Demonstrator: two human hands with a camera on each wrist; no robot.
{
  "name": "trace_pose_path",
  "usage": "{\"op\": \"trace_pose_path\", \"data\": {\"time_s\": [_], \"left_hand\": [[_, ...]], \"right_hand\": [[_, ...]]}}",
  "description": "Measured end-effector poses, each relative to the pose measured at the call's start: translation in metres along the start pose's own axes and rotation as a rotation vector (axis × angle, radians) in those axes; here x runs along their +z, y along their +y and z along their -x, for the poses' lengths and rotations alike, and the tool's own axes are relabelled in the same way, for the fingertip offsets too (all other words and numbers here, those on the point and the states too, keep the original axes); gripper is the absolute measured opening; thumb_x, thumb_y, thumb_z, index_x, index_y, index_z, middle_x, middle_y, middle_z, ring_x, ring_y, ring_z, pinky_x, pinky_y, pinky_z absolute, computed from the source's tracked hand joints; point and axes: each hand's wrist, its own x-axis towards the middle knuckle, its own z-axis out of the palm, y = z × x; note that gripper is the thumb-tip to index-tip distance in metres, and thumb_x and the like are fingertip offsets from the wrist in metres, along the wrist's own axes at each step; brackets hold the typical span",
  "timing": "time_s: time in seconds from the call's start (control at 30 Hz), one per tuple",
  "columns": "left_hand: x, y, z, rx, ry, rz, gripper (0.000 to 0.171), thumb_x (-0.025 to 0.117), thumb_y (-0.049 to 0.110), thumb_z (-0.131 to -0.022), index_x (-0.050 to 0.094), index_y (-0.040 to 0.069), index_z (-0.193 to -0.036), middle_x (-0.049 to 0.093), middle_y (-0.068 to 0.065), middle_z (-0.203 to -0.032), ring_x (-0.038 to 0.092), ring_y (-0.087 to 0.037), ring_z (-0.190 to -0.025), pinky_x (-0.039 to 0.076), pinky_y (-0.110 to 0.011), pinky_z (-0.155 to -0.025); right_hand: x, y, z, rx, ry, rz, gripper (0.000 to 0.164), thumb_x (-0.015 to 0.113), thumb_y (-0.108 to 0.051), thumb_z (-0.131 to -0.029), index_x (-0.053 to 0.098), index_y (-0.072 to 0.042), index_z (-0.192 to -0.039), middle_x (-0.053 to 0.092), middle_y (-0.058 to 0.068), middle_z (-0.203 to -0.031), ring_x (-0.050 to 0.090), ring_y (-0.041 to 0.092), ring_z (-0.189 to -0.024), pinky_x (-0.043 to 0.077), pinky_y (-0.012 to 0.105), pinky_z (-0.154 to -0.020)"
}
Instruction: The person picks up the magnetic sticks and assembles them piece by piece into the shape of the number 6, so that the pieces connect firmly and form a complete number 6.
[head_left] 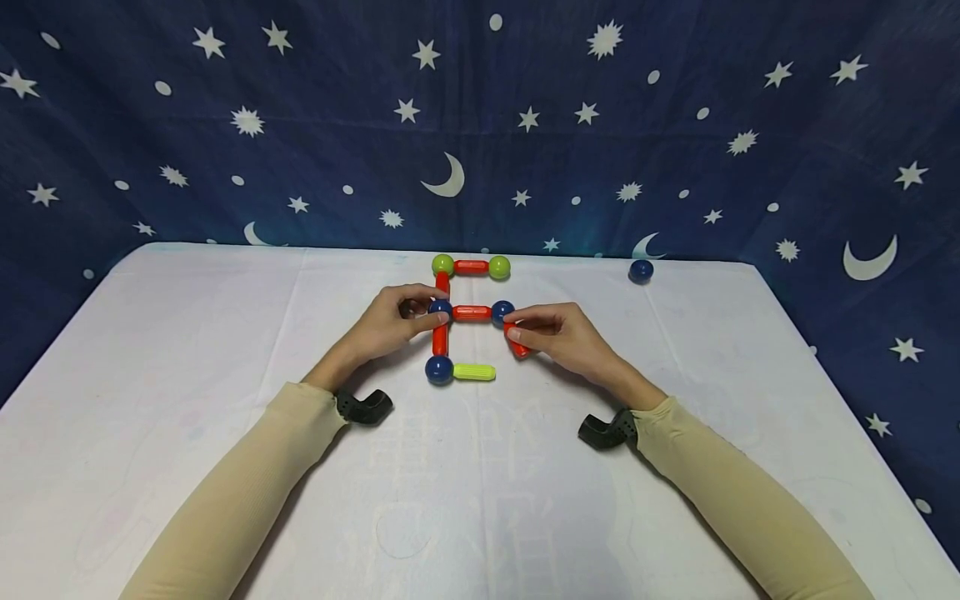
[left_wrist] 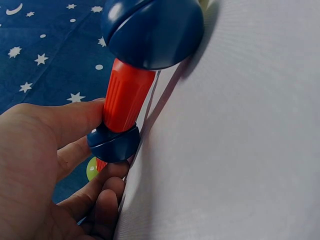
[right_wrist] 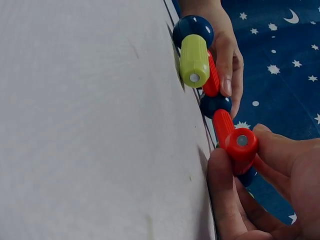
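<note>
Magnetic rods and balls form an E-like figure on the table. My left hand (head_left: 392, 321) holds the blue ball (head_left: 441, 310) at the middle of its left side, thumb and fingers on opposite sides. A red rod (head_left: 472, 313) runs from that ball to another blue ball (head_left: 502, 312). There my right hand (head_left: 561, 335) pinches a second red rod (right_wrist: 242, 145), its near end showing a metal disc and its far end at the ball. Below, a blue ball (head_left: 439, 370) carries a yellow-green rod (head_left: 475, 372) pointing right. Two green balls (head_left: 499, 267) joined by a red rod (head_left: 472, 267) make up the top.
A loose blue ball (head_left: 641, 272) lies near the back edge of the white-covered table (head_left: 480, 500), to the right. Behind the table hangs a dark blue cloth (head_left: 300, 125) with stars and moons. Black wrist mounts (head_left: 364, 407) sit at both sleeve cuffs.
</note>
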Motion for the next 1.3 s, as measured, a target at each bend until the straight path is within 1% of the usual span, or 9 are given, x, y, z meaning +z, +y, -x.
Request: {"op": "trace_pose_path", "data": {"time_s": [0.23, 0.43, 0.6, 0.73, 0.83, 0.9, 1.0, 1.13, 1.3], "left_hand": [[0.000, 0.000, 0.000, -0.005, 0.002, -0.003, 0.037, 0.073, 0.020, -0.095, 0.068, 0.007, -0.130, 0.059, -0.011, -0.100, 0.052, -0.026, -0.089, 0.043, -0.028, -0.065], [0.000, 0.000, -0.001, -0.010, -0.001, -0.009, 0.037, 0.072, 0.021, -0.096, 0.068, 0.008, -0.131, 0.059, -0.011, -0.102, 0.052, -0.027, -0.092, 0.044, -0.030, -0.067], [0.000, 0.000, -0.001, -0.015, -0.002, -0.012, 0.038, 0.072, 0.021, -0.096, 0.068, 0.009, -0.131, 0.059, -0.011, -0.103, 0.051, -0.027, -0.093, 0.044, -0.031, -0.068], [0.000, 0.001, 0.000, -0.017, -0.002, -0.006, 0.038, 0.072, 0.021, -0.096, 0.067, 0.008, -0.131, 0.058, -0.011, -0.102, 0.051, -0.027, -0.092, 0.044, -0.031, -0.068], [0.000, 0.001, -0.001, -0.018, -0.003, -0.002, 0.038, 0.072, 0.021, -0.096, 0.068, 0.009, -0.131, 0.059, -0.011, -0.102, 0.051, -0.027, -0.092, 0.044, -0.030, -0.068], [0.000, 0.001, -0.001, -0.018, -0.004, -0.001, 0.038, 0.072, 0.021, -0.096, 0.068, 0.009, -0.131, 0.059, -0.011, -0.102, 0.051, -0.027, -0.092, 0.044, -0.030, -0.068], [0.000, 0.001, -0.001, -0.019, -0.007, -0.001, 0.038, 0.072, 0.021, -0.096, 0.067, 0.009, -0.131, 0.059, -0.011, -0.103, 0.051, -0.027, -0.093, 0.044, -0.031, -0.069], [0.000, 0.001, -0.001, -0.022, -0.008, 0.000, 0.038, 0.072, 0.021, -0.096, 0.067, 0.008, -0.132, 0.059, -0.011, -0.104, 0.051, -0.027, -0.093, 0.044, -0.032, -0.070], [0.000, 0.001, 0.000, -0.021, -0.003, -0.004, 0.038, 0.072, 0.021, -0.096, 0.068, 0.009, -0.131, 0.059, -0.011, -0.104, 0.052, -0.027, -0.093, 0.044, -0.032, -0.070]], "right_hand": [[0.001, -0.001, 0.000, 0.013, -0.006, -0.047, 0.030, 0.073, -0.013, -0.095, 0.073, -0.004, -0.123, 0.072, 0.010, -0.109, 0.063, 0.019, -0.086, 0.050, 0.025, -0.069], [0.004, 0.000, 0.000, 0.048, 0.011, -0.071, 0.030, 0.075, -0.012, -0.093, 0.074, -0.008, -0.123, 0.070, 0.008, -0.118, 0.063, 0.021, -0.094, 0.053, 0.024, -0.075], [0.007, -0.001, 0.001, 0.046, 0.029, -0.076, 0.032, 0.075, -0.012, -0.093, 0.073, -0.006, -0.124, 0.068, 0.010, -0.122, 0.064, 0.021, -0.098, 0.054, 0.025, -0.080], [0.005, -0.001, 0.001, 0.065, 0.007, -0.082, 0.032, 0.074, -0.015, -0.095, 0.072, -0.008, -0.126, 0.067, 0.009, -0.123, 0.062, 0.022, -0.101, 0.053, 0.025, -0.081], [0.000, -0.001, 0.001, 0.100, -0.039, -0.142, 0.033, 0.071, -0.012, -0.095, 0.070, -0.008, -0.129, 0.065, 0.010, -0.126, 0.060, 0.022, -0.105, 0.053, 0.025, -0.083], [-0.003, 0.001, 0.001, 0.112, -0.074, -0.198, 0.037, 0.069, -0.006, -0.096, 0.067, -0.005, -0.132, 0.063, 0.013, -0.129, 0.060, 0.023, -0.108, 0.054, 0.026, -0.085], [-0.006, 0.003, 0.001, 0.127, -0.093, -0.275, 0.041, 0.067, 0.001, -0.094, 0.063, 0.001, -0.135, 0.061, 0.017, -0.130, 0.061, 0.020, -0.110, 0.054, 0.026, -0.087], [-0.002, 0.002, 0.000, 0.129, -0.063, -0.304, 0.042, 0.069, 0.004, -0.092, 0.062, 0.004, -0.133, 0.063, 0.018, -0.125, 0.065, 0.016, -0.103, 0.055, 0.027, -0.086], [0.005, 0.001, 0.000, 0.127, -0.014, -0.259, 0.040, 0.073, 0.001, -0.090, 0.066, 0.002, -0.130, 0.065, 0.018, -0.119, 0.066, 0.019, -0.098, 0.055, 0.026, -0.084]]}}
